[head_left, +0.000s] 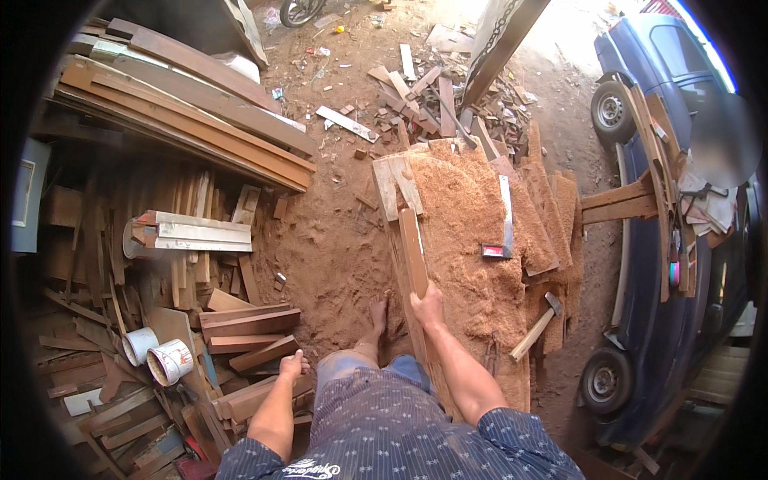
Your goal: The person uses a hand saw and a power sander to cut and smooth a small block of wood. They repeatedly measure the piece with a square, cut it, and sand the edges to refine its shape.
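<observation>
My right hand [428,306] grips a long, narrow wooden plank [414,256] along the left edge of a sawdust-covered workbench [456,192]. Off to the left, my left hand [294,365] hangs with its fingers curled, close to a stack of brown boards [250,324]. Anything inside that hand is too small or hidden to make out. On the bench lie a try square [506,220] with a red handle part and, at the right edge, a hammer [538,326] with a wooden handle. A pair of pliers-like tools [490,356] rests near my right forearm.
Long beams [192,112] are piled at the far left. Two white buckets [170,362] stand among offcuts at the left. Wood scraps [420,100] litter the ground beyond the bench. A blue vehicle [668,240] is at the right, beside a wooden frame [640,200] with tools on it.
</observation>
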Demonstrator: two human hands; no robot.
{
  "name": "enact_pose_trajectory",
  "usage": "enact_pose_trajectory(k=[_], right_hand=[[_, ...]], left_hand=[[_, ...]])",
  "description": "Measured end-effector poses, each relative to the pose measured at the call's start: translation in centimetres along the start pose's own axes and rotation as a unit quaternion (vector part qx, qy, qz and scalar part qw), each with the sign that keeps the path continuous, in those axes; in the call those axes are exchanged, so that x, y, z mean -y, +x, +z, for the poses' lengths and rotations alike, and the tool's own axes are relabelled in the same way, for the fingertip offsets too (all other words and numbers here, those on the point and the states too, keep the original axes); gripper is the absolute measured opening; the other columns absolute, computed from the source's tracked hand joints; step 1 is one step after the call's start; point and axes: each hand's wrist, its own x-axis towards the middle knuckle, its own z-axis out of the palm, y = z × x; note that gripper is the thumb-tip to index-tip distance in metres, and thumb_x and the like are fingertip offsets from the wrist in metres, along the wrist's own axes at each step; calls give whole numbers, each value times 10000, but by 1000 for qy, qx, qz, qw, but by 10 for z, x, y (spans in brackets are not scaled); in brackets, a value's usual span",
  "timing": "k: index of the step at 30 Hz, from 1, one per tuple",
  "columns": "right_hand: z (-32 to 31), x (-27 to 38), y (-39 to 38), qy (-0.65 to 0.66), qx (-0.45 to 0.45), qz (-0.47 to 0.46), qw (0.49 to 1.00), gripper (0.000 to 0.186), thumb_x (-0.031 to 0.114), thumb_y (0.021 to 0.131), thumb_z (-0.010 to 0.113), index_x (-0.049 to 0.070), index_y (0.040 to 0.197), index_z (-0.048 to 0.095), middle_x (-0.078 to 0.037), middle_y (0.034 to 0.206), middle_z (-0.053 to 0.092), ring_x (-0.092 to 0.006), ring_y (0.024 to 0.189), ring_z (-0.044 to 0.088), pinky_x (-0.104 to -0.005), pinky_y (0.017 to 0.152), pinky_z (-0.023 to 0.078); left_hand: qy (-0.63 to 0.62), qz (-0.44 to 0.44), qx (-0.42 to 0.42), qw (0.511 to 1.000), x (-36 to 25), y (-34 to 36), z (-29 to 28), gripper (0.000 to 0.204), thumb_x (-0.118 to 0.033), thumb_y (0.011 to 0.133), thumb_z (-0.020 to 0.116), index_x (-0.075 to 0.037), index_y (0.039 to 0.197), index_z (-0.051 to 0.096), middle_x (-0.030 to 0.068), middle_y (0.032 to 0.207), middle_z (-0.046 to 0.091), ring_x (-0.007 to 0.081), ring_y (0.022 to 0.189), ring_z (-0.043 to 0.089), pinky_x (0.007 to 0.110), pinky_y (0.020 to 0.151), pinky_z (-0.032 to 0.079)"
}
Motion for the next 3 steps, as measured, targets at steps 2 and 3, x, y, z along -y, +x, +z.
enact_pose_trajectory(k=[2, 3], right_hand=[[2, 6, 8, -9, 0, 1, 1000, 438, 143, 768, 721, -27, 1161, 629, -261, 1046, 696, -434, 1005, 665, -486, 898, 532], [5, 6, 8, -19, -6, 9, 1000, 435, 140, 769, 720, -24, 1162, 631, -257, 1053, 698, -431, 1006, 667, -484, 902, 533]], left_hand=[[-36, 0, -7, 999, 9, 5, -4, 458, -443, 1003, 590, -7, 1070, 713, 95, 816, 735, 234, 696, 697, 378, 604, 555], [-7, 2, 1, 1000, 8, 10, -4, 445, -462, 1003, 582, -62, 1164, 696, 100, 912, 752, 236, 727, 704, 436, 702, 581]])
